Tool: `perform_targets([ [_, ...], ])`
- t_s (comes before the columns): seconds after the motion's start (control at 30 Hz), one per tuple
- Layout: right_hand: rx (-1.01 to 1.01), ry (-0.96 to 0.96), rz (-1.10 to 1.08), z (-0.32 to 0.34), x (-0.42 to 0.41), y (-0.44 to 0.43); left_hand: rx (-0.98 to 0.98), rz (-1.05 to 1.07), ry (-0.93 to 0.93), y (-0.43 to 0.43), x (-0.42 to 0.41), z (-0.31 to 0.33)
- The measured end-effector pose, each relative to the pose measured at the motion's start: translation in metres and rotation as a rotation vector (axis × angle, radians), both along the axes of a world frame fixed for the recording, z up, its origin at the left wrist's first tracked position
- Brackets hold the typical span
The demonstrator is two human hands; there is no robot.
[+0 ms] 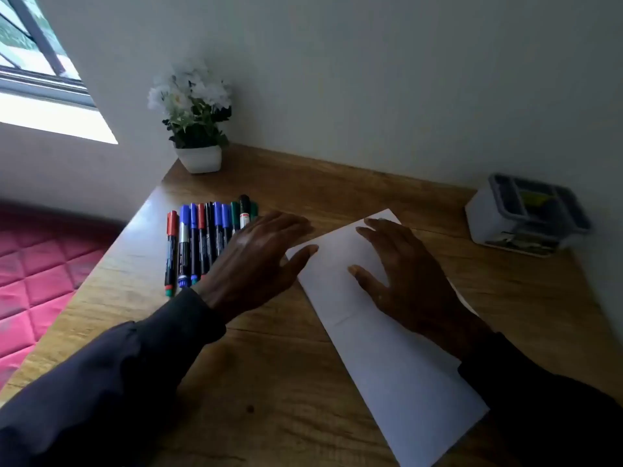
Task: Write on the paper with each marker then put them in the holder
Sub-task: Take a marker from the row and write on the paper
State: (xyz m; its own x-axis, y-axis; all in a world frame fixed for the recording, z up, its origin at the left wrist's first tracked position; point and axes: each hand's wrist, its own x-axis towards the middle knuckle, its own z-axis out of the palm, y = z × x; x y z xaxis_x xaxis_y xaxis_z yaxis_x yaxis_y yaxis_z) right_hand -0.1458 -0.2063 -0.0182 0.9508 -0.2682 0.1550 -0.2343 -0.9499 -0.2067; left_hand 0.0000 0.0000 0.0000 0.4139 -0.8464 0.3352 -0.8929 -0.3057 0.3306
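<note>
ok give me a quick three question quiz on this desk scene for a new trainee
1. True or false: the right hand lies flat on the paper.
2. The markers lie: A) in the holder, B) in a row on the desk left of the paper, C) on the paper.
3. Fill in: the holder stands at the desk's far ____ corner, as the person sees it.

Key
1. True; the left hand is open too, its thumb at the paper's edge.
2. B
3. right; the flower pot is at the far left.
</note>
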Motion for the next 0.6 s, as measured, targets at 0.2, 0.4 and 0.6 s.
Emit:
perform_targets([
  [0.2,-0.002,0.079,0.054,-0.021,-0.006,0.007,-0.053,0.021,-0.077,0.020,0.000,-0.013],
  [0.4,0.028,0.031,0.064,-0.033,-0.013,0.008,-0.094,0.024,-0.108,0.037,0.004,-0.009],
  [0.6,0.001,0.023,0.123,-0.032,-0.024,0.013,-0.100,0.046,-0.058,0.061,0.005,-0.006],
])
